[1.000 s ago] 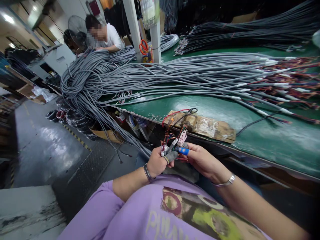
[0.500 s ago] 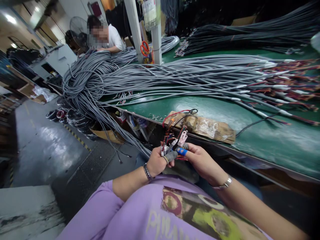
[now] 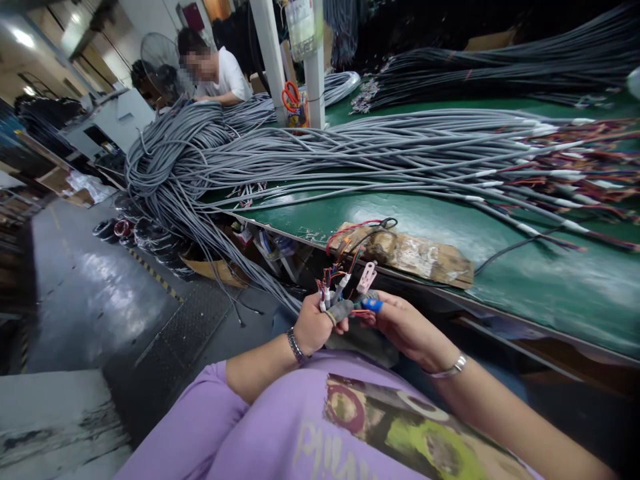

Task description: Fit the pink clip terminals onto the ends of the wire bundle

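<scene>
The surface (image 3: 525, 293) is dark green; the cables (image 3: 310, 150) on it are plain grey with white and red ends. The held wires (image 3: 334, 273) are red, blue and green, their connector (image 3: 366, 276) pale pink. A grey finger cot (image 3: 342, 311), a blue finger cot (image 3: 373, 305), a lilac shirt (image 3: 240, 433).

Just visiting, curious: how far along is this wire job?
Done, apparently: long grey cables heaped on the green table, ends showing coloured wires. In hand: the left hand and right hand grip thin coloured wires with a pale plastic connector. Left: how many cables await, I cannot tell.
</scene>
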`<action>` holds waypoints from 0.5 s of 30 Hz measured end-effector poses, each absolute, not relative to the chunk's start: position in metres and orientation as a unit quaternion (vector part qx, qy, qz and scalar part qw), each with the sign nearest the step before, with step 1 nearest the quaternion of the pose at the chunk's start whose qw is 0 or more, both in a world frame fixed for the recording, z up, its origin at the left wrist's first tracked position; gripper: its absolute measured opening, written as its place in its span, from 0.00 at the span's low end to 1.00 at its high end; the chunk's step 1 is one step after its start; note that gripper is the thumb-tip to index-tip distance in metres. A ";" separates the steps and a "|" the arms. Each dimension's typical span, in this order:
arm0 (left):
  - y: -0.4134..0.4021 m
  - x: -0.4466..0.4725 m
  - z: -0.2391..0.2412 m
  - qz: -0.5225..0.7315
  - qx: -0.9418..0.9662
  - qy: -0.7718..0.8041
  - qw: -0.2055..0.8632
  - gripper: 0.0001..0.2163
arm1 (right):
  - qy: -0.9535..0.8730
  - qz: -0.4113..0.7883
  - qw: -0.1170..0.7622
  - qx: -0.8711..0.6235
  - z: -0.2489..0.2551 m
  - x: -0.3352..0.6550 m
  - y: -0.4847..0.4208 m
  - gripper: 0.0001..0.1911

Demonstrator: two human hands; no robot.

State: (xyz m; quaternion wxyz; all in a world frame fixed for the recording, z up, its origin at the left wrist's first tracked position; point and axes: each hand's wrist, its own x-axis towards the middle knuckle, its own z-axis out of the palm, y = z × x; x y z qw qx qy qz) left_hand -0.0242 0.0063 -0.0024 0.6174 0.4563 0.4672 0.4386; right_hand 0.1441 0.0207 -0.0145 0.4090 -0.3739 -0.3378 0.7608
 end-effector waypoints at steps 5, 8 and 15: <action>0.006 -0.024 0.000 0.440 0.472 0.453 0.615 0.21 | -0.220 0.815 0.403 -0.354 -0.016 0.147 0.033 0.17; 0.008 -0.022 0.003 0.434 0.479 0.451 0.615 0.21 | -0.259 0.806 0.406 -0.345 -0.011 0.143 0.037 0.19; 0.012 -0.020 0.011 0.432 0.482 0.458 0.610 0.22 | -0.400 0.628 0.492 -0.451 -0.014 0.137 0.036 0.24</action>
